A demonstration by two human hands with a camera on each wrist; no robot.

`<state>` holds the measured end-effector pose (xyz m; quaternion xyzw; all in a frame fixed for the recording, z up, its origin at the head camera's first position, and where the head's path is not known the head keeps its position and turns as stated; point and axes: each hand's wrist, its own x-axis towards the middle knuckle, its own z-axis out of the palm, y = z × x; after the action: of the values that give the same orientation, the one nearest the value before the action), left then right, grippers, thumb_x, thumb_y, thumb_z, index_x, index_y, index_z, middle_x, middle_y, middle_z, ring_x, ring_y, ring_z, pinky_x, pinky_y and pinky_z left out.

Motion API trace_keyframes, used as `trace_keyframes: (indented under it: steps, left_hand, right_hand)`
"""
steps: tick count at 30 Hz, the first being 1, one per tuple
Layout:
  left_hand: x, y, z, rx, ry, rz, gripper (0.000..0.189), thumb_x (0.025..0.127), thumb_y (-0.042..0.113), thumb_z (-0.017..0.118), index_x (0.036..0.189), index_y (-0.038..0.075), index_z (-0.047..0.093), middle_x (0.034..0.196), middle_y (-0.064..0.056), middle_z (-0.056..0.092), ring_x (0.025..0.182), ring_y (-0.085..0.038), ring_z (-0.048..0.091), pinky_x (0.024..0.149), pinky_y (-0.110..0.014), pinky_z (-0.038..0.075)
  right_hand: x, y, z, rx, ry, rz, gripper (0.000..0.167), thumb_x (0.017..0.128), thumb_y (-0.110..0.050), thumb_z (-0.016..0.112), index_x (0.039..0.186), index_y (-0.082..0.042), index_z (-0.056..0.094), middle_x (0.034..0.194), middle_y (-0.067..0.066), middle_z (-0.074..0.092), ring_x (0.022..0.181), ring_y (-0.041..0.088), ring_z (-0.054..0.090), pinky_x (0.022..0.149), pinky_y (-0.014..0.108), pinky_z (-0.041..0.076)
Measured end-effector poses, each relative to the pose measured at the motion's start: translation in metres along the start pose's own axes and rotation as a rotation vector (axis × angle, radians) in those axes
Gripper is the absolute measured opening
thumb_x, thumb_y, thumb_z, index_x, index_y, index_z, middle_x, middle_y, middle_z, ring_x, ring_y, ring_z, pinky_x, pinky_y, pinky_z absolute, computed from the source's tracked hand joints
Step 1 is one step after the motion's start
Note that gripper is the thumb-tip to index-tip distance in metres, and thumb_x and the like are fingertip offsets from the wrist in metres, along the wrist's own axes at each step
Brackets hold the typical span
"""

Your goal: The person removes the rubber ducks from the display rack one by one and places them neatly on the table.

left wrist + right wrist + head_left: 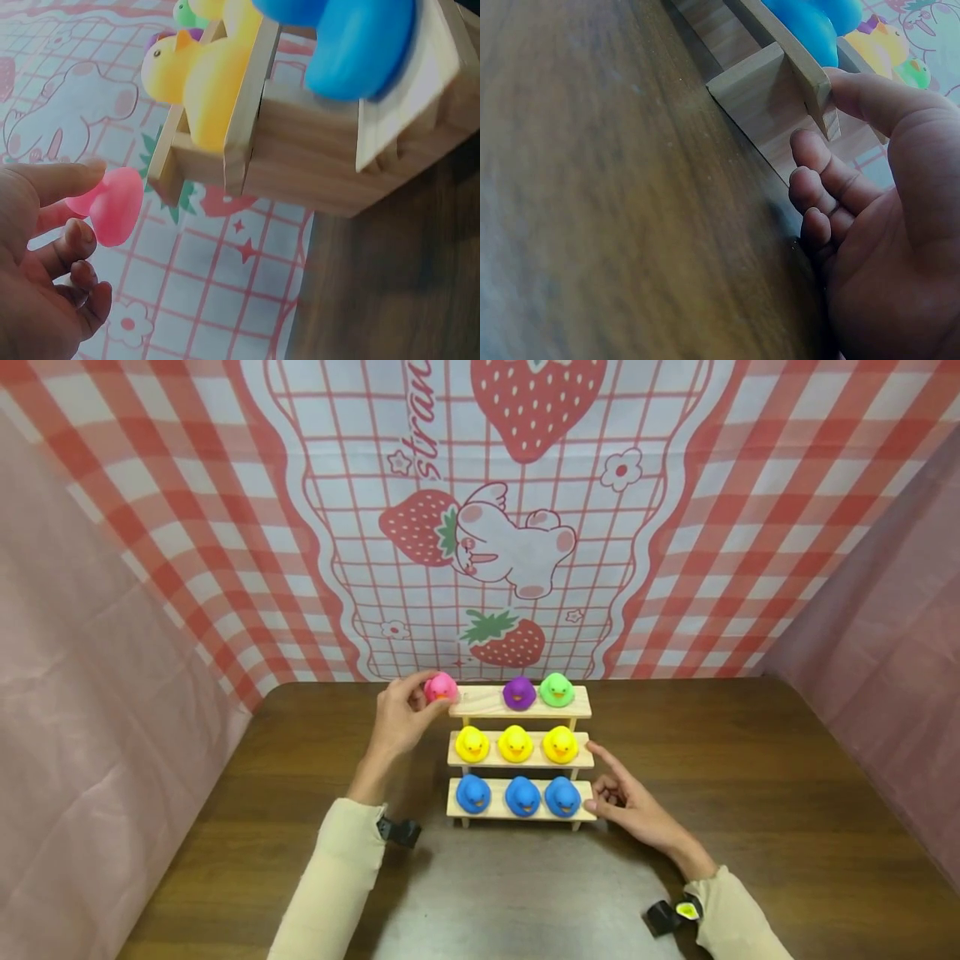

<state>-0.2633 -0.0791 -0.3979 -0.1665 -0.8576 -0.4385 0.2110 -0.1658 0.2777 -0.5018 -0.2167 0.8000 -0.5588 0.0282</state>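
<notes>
My left hand (405,710) pinches a pink rubber duck (441,687) between thumb and fingers, beside the left end of the top shelf. In the left wrist view the pink duck (118,206) is held clear of the wood. The three-tier wooden rack (483,700) carries a purple duck (519,693) and a green duck (557,690) on top. Three yellow ducks (516,744) sit on the middle tier, three blue ducks (522,797) on the lowest. My right hand (633,806) touches the rack's right side, its thumb on the lowest shelf's end and its index finger reaching the middle one.
The rack stands on a brown wooden table (712,760). Behind it hangs a red-and-white checked cloth (495,577) with strawberry prints. Pink curtains (97,677) flank both sides. A small black device is strapped to each wrist.
</notes>
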Motion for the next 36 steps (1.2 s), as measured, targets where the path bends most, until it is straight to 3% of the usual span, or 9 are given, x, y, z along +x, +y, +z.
trace_keyframes:
  steps: [12,36]
  left_hand:
    - [-0.011,-0.02,-0.01,0.011,0.002,-0.077,0.037,0.081,0.013,0.083,0.115,0.004,0.071,0.07,-0.013,0.053,0.071,-0.018,0.042,0.067,-0.027,0.033]
    - [-0.036,-0.057,0.008,0.016,-0.084,-0.166,0.035,0.08,0.01,0.083,0.113,0.002,0.073,0.061,-0.006,0.05,0.058,-0.011,0.041,0.058,-0.023,0.034]
  right_hand:
    - [0.0,0.004,0.0,-0.006,0.004,-0.031,0.08,0.094,0.002,0.063,0.159,-0.008,0.017,0.08,0.004,0.056,0.068,0.002,0.048,0.056,0.026,0.041]
    - [0.001,0.003,0.0,-0.015,0.0,-0.026,0.08,0.094,0.002,0.062,0.159,-0.008,0.017,0.081,0.003,0.056,0.069,0.002,0.048,0.057,0.026,0.04]
